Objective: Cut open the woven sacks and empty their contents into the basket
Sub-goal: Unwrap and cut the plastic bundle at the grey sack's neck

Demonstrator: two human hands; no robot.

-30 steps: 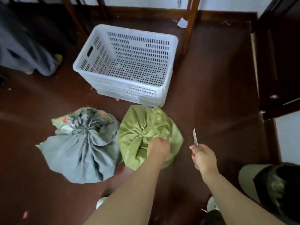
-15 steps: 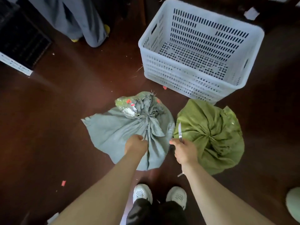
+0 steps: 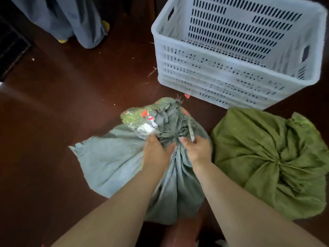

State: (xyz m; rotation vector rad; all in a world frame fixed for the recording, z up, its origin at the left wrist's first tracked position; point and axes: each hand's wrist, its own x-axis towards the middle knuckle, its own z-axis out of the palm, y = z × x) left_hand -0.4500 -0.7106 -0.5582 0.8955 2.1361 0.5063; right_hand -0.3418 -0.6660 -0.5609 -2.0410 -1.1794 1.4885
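Gripping the bunched neck of the grey sack (image 3: pixel 114 163) with the left hand (image 3: pixel 156 152), fingers curled into the folds. Clasping a knife (image 3: pixel 191 131) in the right hand (image 3: pixel 197 150), thin blade pointing away over the tied neck. Standing on the dark floor (image 3: pixel 71 104), tied shut, near the front wall of the white basket (image 3: pixel 213 75), with a tied green sack (image 3: pixel 267 157) just beside on the right.

The green sack (image 3: pixel 267 157) runs off the right edge.
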